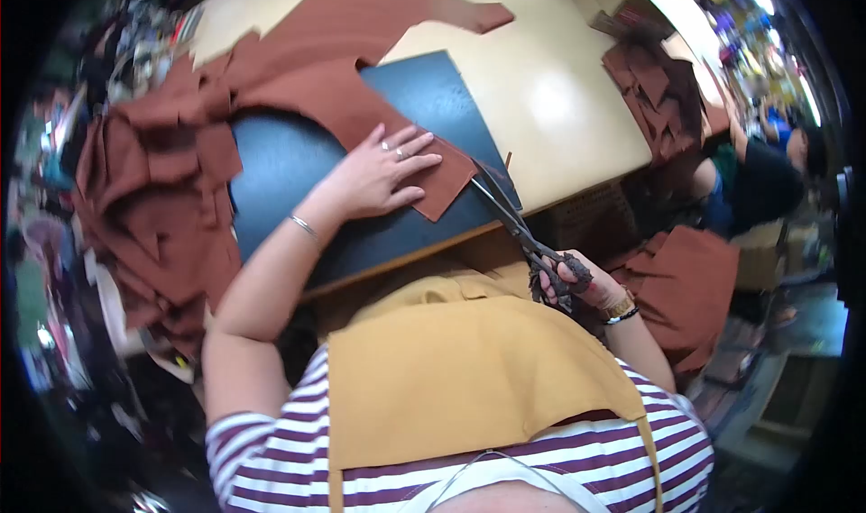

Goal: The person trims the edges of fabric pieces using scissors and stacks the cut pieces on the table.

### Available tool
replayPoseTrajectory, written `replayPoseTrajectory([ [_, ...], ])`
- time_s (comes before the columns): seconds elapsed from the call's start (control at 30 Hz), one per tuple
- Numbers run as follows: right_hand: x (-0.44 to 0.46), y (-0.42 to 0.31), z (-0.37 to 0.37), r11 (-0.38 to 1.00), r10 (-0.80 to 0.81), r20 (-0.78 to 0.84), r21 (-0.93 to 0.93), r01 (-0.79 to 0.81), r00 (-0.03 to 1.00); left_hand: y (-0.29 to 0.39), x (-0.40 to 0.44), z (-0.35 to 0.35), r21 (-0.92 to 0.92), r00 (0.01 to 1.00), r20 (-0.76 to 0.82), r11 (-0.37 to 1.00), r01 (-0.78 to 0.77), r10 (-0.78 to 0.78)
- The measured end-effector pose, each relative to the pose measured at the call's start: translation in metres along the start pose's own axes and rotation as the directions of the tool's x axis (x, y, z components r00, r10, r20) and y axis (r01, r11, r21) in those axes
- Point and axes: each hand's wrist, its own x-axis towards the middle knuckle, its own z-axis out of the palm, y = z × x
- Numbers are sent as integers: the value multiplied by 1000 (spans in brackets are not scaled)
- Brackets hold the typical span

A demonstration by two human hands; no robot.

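Observation:
My left hand (pixel 383 172) lies flat with spread fingers on a strip of rust-brown fabric (pixel 325 94), which runs over a dark board (pixel 433 89) on the table. My right hand (pixel 577 280) is wrapped round the handles of long dark scissors (pixel 514 220), whose grips look wrapped in dark material. The scissor blades point up and left, and their tips meet the right edge of the fabric's squared end, just right of my left fingers. Whether the blades are parted is hard to tell.
Crumpled brown fabric (pixel 162 170) hangs over the table's left side. Cut brown pieces (pixel 654 94) are stacked at the pale table's (pixel 550 107) right edge. More brown fabric (pixel 681 288) lies beyond my right forearm. Another person (pixel 758 184) is at the far right.

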Motion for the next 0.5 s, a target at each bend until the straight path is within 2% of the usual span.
replayPoseTrajectory([
  [0.03, 1, 2, 4, 999, -24, -33, 20, 25, 999, -3, 7, 9, -82, 997, 5, 994, 75, -74],
  [0.13, 12, 16, 15, 990, -75, -50, 120, 81, 996, 7, 27, 17, 5, 935, -51, 936, 352, -352],
  [0.17, 15, 20, 22, 985, -75, -67, 150, 84, 995, 8, 32, 25, -25, 914, -80, 917, 398, -399],
  [0.2, 21, 24, 28, 981, -97, -84, 161, 109, 992, 11, 33, 26, -25, 910, -99, 915, 403, -403],
  [0.33, 44, 35, 46, 899, -135, -113, 405, 169, 984, 13, 29, 23, -45, 909, -96, 914, 403, -405],
  [0.43, 58, 30, 68, 870, -132, -182, 449, 202, 974, 15, 22, 26, -55, 918, -116, 926, 374, -378],
  [0.5, 68, 23, 83, 893, -125, -275, 388, 228, 953, 20, 20, 21, -9, 922, -80, 925, 379, -378],
])
